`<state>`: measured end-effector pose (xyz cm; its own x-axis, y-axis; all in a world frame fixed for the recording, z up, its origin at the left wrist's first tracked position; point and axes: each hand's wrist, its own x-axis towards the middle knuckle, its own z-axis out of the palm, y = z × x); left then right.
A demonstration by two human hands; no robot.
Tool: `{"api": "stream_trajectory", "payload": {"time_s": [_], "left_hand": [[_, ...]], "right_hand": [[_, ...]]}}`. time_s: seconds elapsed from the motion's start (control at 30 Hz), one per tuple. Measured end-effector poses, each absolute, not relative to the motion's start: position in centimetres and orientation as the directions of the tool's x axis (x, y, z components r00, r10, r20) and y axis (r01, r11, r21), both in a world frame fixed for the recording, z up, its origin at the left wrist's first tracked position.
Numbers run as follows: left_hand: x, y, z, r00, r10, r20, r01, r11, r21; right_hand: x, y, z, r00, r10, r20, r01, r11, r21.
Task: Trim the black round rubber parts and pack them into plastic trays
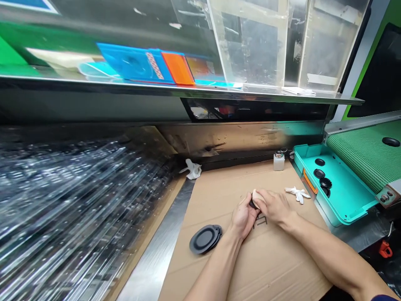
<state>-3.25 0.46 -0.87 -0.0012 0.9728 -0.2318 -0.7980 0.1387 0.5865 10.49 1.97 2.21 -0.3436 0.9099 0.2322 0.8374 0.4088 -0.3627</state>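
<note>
Cardboard: smooth, brown, its dark print partly covered.
Package: blue and orange, white lettering blurred.
Left hand: my fingers curl round a black disc over the cardboard.
Right hand: my closed fingers press a pale pad against it.

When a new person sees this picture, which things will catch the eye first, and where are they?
Probably the bright turquoise tray at the right, holding black round parts, beside the green belt. Next, the shiny, blurred mass filling the lower left. Right of centre, the left hand holds a black piece and the right hand a pale pad against it.
</note>
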Motion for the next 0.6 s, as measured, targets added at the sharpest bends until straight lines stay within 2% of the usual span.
{"api": "stream_trajectory", "payload": {"time_s": [0.13, 0.27, 0.37, 0.5, 0.6], "left_hand": [[-3.2, 0.6, -1.0, -0.025, 0.968, -0.248, -0.790, 0.133, 0.598], [-3.0, 0.6, -0.9, -0.027, 0.968, -0.248, -0.797, 0.129, 0.590], [-2.6, 0.3, -0.7, 0.008, 0.969, -0.246, -0.799, 0.154, 0.581], [-2.3, -0.1, -0.6, 0.106, 0.967, -0.230, -0.817, 0.217, 0.535], [-2.2, -0.3, -0.5, 0.084, 0.976, -0.202, -0.817, 0.183, 0.546]], "right_hand": [[9.5, 2.1, 1.7, -0.229, 0.949, 0.218, 0.899, 0.292, -0.327], [8.9, 1.7, 1.5, -0.243, 0.950, 0.195, 0.891, 0.298, -0.343], [8.1, 1.0, 1.7, -0.125, 0.983, 0.134, 0.935, 0.162, -0.315], [7.2, 0.4, 2.0, -0.148, 0.984, 0.102, 0.944, 0.171, -0.281], [7.2, 0.3, 2.0, -0.111, 0.990, 0.088, 0.955, 0.131, -0.266]]}}
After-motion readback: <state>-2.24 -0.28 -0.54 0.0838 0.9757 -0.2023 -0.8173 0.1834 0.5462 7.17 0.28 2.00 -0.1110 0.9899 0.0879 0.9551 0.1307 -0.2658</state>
